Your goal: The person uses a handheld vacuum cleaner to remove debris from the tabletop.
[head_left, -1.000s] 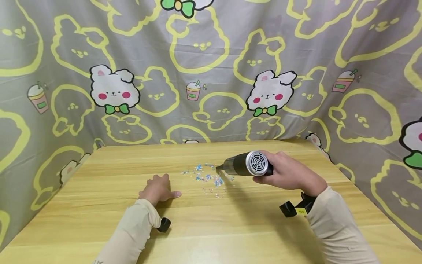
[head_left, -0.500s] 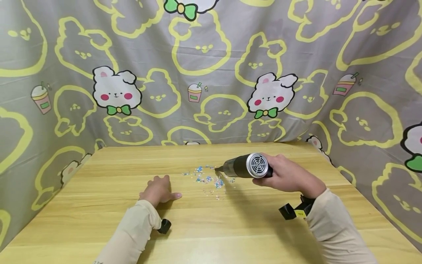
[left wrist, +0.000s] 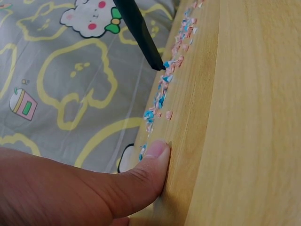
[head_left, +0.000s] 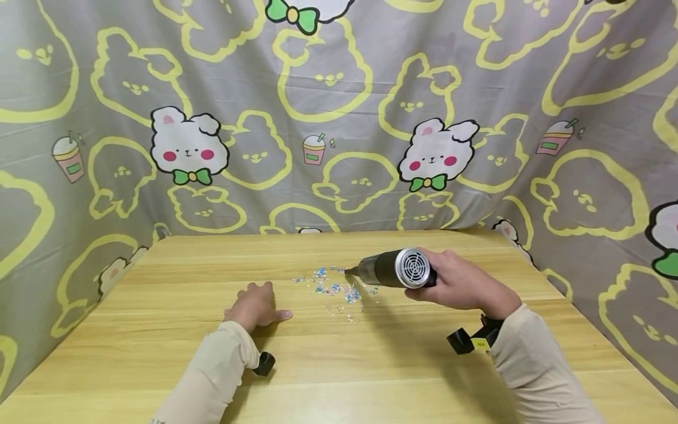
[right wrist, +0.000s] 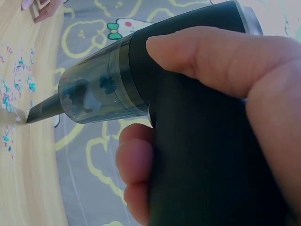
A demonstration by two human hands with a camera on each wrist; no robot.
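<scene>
My right hand [head_left: 458, 280] grips the black handle of a handheld vacuum cleaner [head_left: 389, 269], fingers wrapped round it in the right wrist view. Its clear dust cup [right wrist: 96, 87] has some bits inside. The narrow crevice nozzle [right wrist: 44, 108] points down at the tabletop, its tip among scattered blue, pink and white paper scraps [head_left: 352, 294]. To the left of the scraps, my left hand [head_left: 256, 305] rests on the wood with its fingers loosely bent and its thumb stretched toward them. Nothing is held in it. The left wrist view shows its thumb [left wrist: 153, 162] against the tabletop, close to the nearest scraps.
The wooden table [head_left: 328, 365] reaches back to a grey curtain [head_left: 254, 88] printed with yellow outlines and white bunnies, which also hangs along both sides. Black wrist camera mounts [head_left: 474, 338] sit at the cuffs.
The whole head view has shifted slightly downward. Nozzle, vacuum cleaner and both hands keep nearly the same place over the table, and the scraps look much the same.
</scene>
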